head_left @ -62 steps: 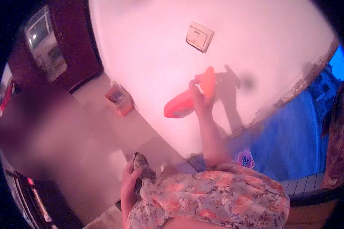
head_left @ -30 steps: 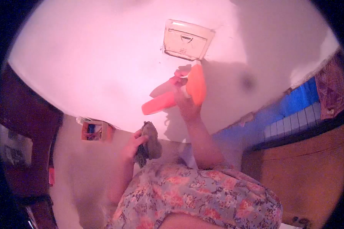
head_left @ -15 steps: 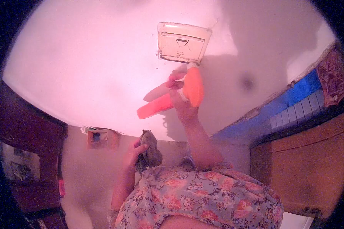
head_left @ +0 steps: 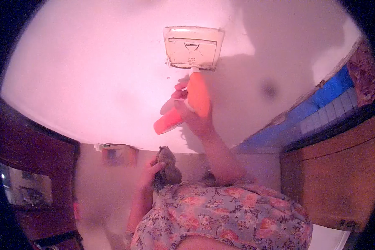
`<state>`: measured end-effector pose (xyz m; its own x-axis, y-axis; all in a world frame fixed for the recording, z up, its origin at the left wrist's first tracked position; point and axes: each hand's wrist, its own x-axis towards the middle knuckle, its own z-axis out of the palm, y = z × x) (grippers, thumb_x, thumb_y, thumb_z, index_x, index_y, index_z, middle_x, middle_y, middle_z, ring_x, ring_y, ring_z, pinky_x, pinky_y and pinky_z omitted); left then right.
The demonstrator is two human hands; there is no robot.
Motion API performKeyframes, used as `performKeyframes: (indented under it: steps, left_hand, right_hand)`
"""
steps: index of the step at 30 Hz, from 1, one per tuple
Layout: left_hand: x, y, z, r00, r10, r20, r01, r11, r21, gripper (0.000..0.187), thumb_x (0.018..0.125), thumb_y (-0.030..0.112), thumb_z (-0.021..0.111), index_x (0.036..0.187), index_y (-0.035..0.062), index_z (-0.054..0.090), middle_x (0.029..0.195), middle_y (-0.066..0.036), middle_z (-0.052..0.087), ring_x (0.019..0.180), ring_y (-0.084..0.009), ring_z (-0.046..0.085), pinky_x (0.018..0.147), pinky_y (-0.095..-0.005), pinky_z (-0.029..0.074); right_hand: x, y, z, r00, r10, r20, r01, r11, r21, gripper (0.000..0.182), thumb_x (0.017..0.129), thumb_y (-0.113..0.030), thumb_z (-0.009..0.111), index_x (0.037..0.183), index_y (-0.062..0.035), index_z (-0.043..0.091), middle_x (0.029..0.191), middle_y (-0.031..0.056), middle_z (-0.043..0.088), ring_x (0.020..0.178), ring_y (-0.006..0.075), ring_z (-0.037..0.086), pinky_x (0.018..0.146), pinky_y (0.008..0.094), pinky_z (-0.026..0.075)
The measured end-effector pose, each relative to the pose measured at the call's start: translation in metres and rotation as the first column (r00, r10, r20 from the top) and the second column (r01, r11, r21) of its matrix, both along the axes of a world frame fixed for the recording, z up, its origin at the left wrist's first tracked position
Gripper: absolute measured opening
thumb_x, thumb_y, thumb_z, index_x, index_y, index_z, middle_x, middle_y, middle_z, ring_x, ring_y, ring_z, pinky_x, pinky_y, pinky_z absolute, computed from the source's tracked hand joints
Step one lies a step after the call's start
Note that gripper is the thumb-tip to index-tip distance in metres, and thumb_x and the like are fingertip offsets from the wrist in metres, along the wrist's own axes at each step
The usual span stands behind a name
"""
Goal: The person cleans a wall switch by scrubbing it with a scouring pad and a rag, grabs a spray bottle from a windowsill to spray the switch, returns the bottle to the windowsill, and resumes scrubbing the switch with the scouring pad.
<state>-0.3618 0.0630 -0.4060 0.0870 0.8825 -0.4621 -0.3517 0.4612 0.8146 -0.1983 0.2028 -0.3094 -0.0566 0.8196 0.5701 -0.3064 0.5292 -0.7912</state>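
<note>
My right hand (head_left: pixel 192 110) is wrapped round a spray bottle (head_left: pixel 198 95) with an orange top and a pinkish-red body, held up in front of the pale wall. The bottle's white tip is at the lower edge of a cream wall panel (head_left: pixel 193 48), which has dark grime round its rim. Lower down, my left hand (head_left: pixel 151 168) grips a crumpled grey-brown cloth (head_left: pixel 167 164) near my floral top. Whether the tip touches the panel cannot be made out.
A dark cabinet (head_left: pixel 37 156) with a glassy panel stands at the left. A small box (head_left: pixel 120 155) lies below the wall's edge. Blue and grey striped material (head_left: pixel 321 110) and a brown wooden surface (head_left: pixel 337 179) are at the right.
The panel and the spray bottle now appear slightly further left. The bottle's body is tilted a little differently. My left hand with the cloth sits slightly lower and more to the right.
</note>
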Motion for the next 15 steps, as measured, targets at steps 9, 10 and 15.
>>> performKeyframes:
  steps: [9, 10, 15]
  left_hand:
    - [-0.001, -0.003, 0.011, 0.999, -0.024, -0.043, 0.023, 0.999, -0.036, 0.041, 0.074, 0.013, 0.057, 0.111, -0.0031, 0.05, 0.097, -0.011, 0.059, 0.084, -0.0205, 0.059, 0.077, -0.0318, 0.047]
    - [0.001, -0.004, 0.018, 0.997, -0.024, -0.07, 0.02, 0.999, -0.05, 0.041, 0.074, 0.013, 0.057, 0.111, -0.0031, 0.05, 0.097, -0.011, 0.059, 0.084, -0.0205, 0.059, 0.077, -0.0318, 0.047]
    - [0.005, -0.003, 0.038, 0.994, -0.011, -0.109, 0.005, 0.999, -0.049, 0.039, 0.074, 0.012, 0.056, 0.109, -0.0032, 0.05, 0.097, -0.011, 0.059, 0.084, -0.0209, 0.058, 0.077, -0.0325, 0.046]
  right_hand:
    - [0.0, -0.008, 0.005, 0.982, -0.16, 0.105, 0.153, 0.986, 0.073, 0.041, 0.073, -0.002, 0.061, 0.11, -0.0005, 0.044, 0.097, 0.0083, 0.053, 0.088, 0.0136, 0.054, 0.078, 0.0288, 0.045]
    - [-0.001, -0.009, 0.006, 0.968, -0.203, 0.144, 0.193, 0.978, 0.085, 0.04, 0.073, -0.003, 0.061, 0.11, -0.0001, 0.045, 0.096, 0.0081, 0.052, 0.088, 0.0135, 0.054, 0.078, 0.0287, 0.045]
    - [0.0, -0.004, 0.016, 0.97, -0.181, 0.162, 0.176, 0.984, 0.04, 0.039, 0.072, -0.004, 0.061, 0.108, -0.0006, 0.046, 0.093, 0.0068, 0.052, 0.083, 0.0128, 0.053, 0.077, 0.0286, 0.045]
